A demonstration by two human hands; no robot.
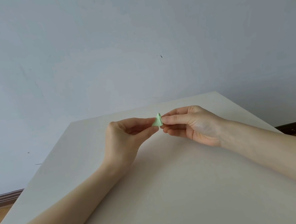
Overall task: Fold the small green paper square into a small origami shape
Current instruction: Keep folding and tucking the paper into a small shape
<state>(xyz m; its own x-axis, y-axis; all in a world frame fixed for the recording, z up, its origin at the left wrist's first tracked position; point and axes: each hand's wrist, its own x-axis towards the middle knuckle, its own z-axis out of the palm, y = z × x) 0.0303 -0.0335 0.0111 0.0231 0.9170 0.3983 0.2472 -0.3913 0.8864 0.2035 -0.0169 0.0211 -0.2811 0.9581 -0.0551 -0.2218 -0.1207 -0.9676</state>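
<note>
The green paper (157,122) — already a tiny pointed wedge — is held above the table (155,188), the left hand (125,134) pinching one side and the right hand (188,125) the other. Uneven pulling could tear or skew it — thin, matte, crisp-creased stock.

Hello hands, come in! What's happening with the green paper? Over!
Left hand and right hand both pinch paper. Paper folded small, pointed, held above table. Nothing in the way.
</note>
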